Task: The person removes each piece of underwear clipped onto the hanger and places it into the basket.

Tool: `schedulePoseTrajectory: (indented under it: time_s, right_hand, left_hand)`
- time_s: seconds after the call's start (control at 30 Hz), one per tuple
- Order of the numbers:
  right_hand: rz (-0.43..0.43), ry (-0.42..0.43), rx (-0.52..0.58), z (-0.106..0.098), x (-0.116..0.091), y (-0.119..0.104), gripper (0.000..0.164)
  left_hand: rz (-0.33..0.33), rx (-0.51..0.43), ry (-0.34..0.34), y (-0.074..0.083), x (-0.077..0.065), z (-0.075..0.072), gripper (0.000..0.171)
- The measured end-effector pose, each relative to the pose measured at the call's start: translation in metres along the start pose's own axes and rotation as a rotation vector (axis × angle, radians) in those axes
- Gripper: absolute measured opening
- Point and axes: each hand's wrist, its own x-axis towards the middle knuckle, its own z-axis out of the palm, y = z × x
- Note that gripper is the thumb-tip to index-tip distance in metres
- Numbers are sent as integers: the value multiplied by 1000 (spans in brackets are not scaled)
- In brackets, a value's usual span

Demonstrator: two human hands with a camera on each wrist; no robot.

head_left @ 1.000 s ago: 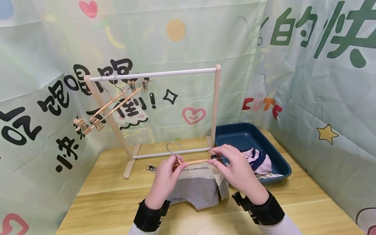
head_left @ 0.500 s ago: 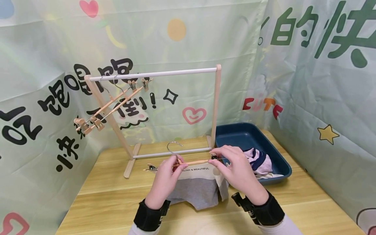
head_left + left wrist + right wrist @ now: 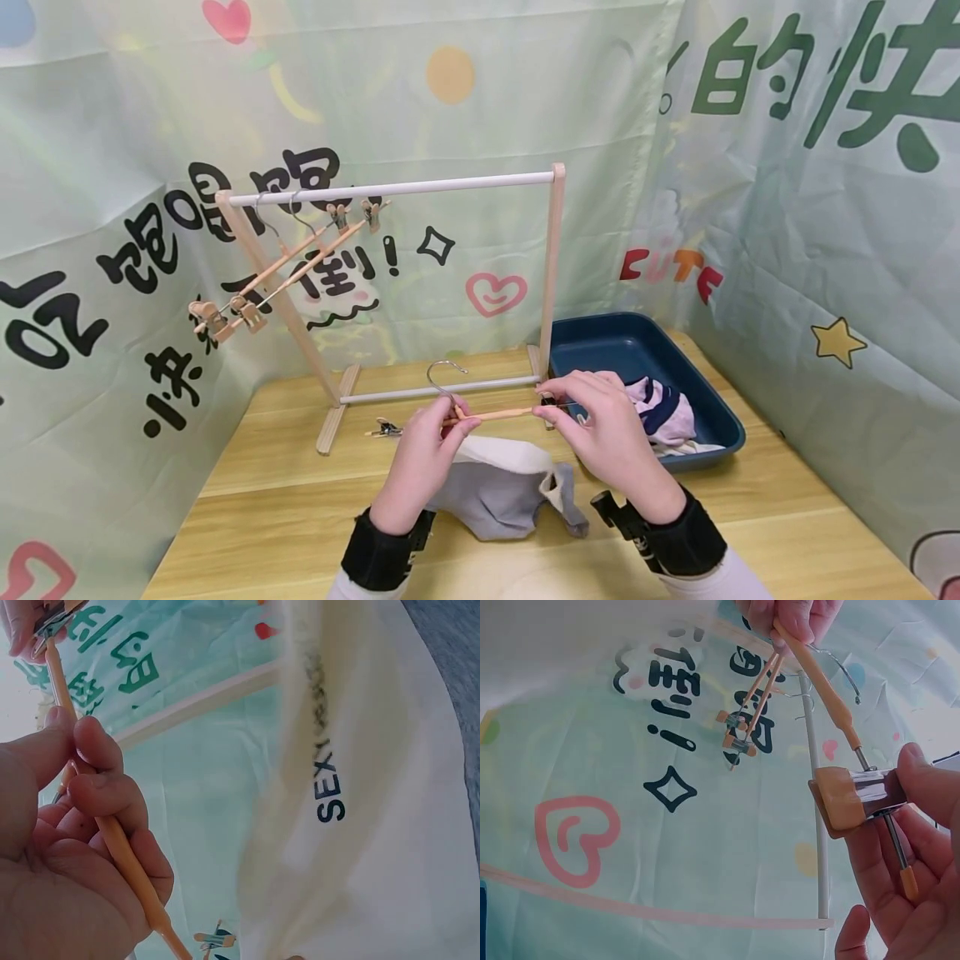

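Observation:
My left hand (image 3: 422, 454) grips the middle of a wooden clip hanger (image 3: 501, 414) just below its metal hook, fingers curled round the bar in the left wrist view. At the bar's right end, the thumb and fingers of my right hand (image 3: 611, 442) pinch a wood-and-metal clip (image 3: 844, 799). No cloth shows in that clip's jaws. A grey garment (image 3: 491, 500) with a cream band (image 3: 375, 817) lies slumped below the bar, between my wrists. Printed letters show on the band in the left wrist view. The hanger's other clip (image 3: 387, 427) sticks out past my left hand.
Behind my hands stands a small wooden rack (image 3: 553, 275) with a white top rail. Two clip hangers (image 3: 300, 258) hang at its left end. At the right, a dark blue basin (image 3: 637, 337) holds a pink-and-navy cloth (image 3: 662, 412) and some white cloth.
The garment's cream band has dropped away from the bar and folded over toward me, hiding its lettering in the head view. Both hands and the hanger stay nearly in place.

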Motion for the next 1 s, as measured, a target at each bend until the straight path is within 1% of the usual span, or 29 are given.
schedulePoseTrajectory:
  time_s: [0.17,0.53,1.0]
  right_hand:
    - [4,0,-2,0,0,0,25]
    - [-4,-4,5,0,1,1,24]
    - [14,-11,21,1,1,1,25]
  left_hand:
    - [1,-2,-4,0,0,0,14]
    - [-21,-10,-16,-1,1,1,14]
    - [-17,-30,-25,-1,1,0,13]
